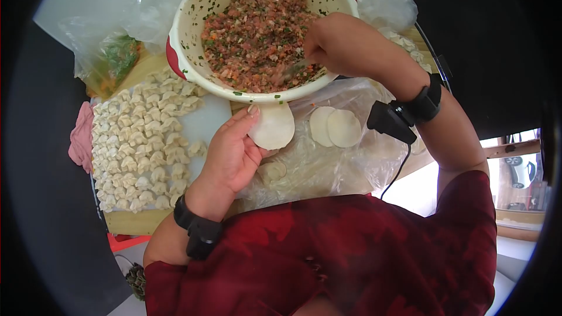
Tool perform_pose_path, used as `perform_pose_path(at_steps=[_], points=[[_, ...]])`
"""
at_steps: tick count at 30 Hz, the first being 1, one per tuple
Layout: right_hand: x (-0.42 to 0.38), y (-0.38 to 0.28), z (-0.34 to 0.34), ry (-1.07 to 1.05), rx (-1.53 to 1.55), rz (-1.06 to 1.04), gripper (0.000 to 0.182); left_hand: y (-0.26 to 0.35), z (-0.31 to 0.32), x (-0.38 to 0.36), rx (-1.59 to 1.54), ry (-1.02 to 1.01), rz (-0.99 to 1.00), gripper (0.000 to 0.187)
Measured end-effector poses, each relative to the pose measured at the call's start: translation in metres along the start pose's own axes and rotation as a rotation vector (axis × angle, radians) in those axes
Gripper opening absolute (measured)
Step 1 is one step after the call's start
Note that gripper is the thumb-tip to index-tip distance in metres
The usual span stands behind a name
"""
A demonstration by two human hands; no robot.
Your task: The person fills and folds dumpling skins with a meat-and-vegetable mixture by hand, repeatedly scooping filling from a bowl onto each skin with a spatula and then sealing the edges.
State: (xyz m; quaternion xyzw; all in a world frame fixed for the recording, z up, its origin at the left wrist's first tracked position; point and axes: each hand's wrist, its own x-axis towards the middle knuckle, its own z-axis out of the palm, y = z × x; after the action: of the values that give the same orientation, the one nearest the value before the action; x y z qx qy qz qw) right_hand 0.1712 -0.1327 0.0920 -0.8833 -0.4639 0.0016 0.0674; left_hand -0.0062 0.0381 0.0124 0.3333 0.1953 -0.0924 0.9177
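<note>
My left hand pinches a round dumpling wrapper by its left edge, just below the rim of a large cream bowl. Inside the bowl is a minced meat filling flecked with green and orange bits. My right hand reaches over the bowl's right side, its fingers closed on a metal utensil whose end dips into the filling. How that end is shaped is hard to make out. Two overlapping round wrappers lie on a plastic sheet right of my left hand.
Rows of finished dumplings cover a board on the left. Beneath my left hand, more wrappers show in the clear plastic. Plastic bags lie behind, one with greens inside. A pink cloth hangs at the far left.
</note>
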Motion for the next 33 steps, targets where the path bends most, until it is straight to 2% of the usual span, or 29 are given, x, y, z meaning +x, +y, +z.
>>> perform_pose_path(at_steps=[3, 6, 9, 11, 20, 24, 26, 33], points=[[-0.001, 0.001, 0.004, -0.013, 0.105, -0.068, 0.010, 0.000, 0.000, 0.000, 0.027, -0.003, 0.013, 0.038], [0.002, 0.000, 0.001, 0.025, 0.041, 0.000, 0.009, 0.000, -0.003, -0.001, 0.024, 0.008, 0.021, 0.037], [0.010, 0.006, 0.015, 0.149, 0.088, -0.045, 0.009, 0.002, -0.004, -0.003, 0.040, 0.008, 0.025, 0.038], [0.013, 0.006, 0.024, 0.051, 0.072, -0.076, 0.009, 0.002, -0.004, -0.005, 0.014, -0.004, 0.029, 0.039], [0.002, -0.005, 0.004, -0.086, 0.249, -0.070, 0.010, 0.005, -0.005, -0.005, -0.029, -0.021, 0.019, 0.040], [-0.003, -0.004, -0.007, -0.068, 0.306, -0.120, 0.013, 0.005, -0.005, -0.006, -0.075, -0.021, 0.040, 0.040], [-0.009, -0.006, -0.017, -0.092, 0.409, -0.042, 0.015, 0.006, -0.002, -0.007, -0.083, -0.027, 0.051, 0.041], [-0.045, -0.022, -0.007, -0.012, 0.693, 0.023, 0.014, 0.010, -0.003, -0.009, -0.112, -0.038, 0.060, 0.041]])
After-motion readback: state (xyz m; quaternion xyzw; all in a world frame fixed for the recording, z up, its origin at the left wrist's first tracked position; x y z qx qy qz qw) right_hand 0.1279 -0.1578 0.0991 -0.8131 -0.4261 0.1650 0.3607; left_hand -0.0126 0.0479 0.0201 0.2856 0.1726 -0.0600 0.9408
